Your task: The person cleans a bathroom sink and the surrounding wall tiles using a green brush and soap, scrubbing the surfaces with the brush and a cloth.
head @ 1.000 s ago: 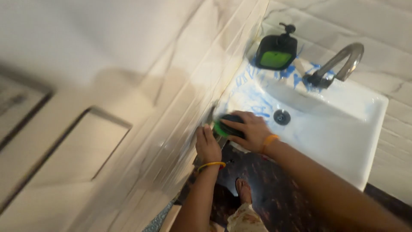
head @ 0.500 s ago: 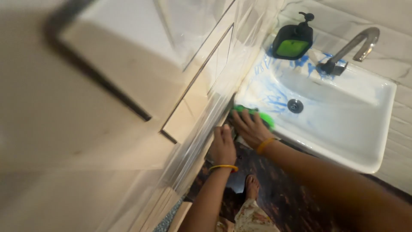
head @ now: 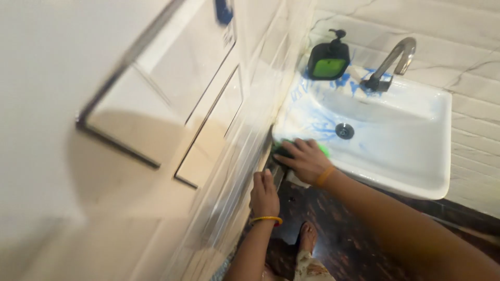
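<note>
My right hand [head: 304,158] presses a green scrub sponge [head: 323,150] against the near left corner of a white wash basin [head: 416,156]; only a sliver of the sponge shows past my fingers. Blue cleaning liquid streaks the basin's left rim and the area around the tap. My left hand [head: 264,193], fingers together, rests flat against the tiled wall just below that corner and holds nothing.
A black soap dispenser with a green window [head: 328,60] stands at the basin's back left, beside a metal tap [head: 393,62]. The drain [head: 344,130] sits in the bowl. A white panelled door [head: 172,104] fills the left. Dark floor and my foot [head: 307,237] lie below.
The view has swung and pulled back, showing more of the door. My right hand with the sponge stays at the basin's near left corner; my left hand stays on the wall.
</note>
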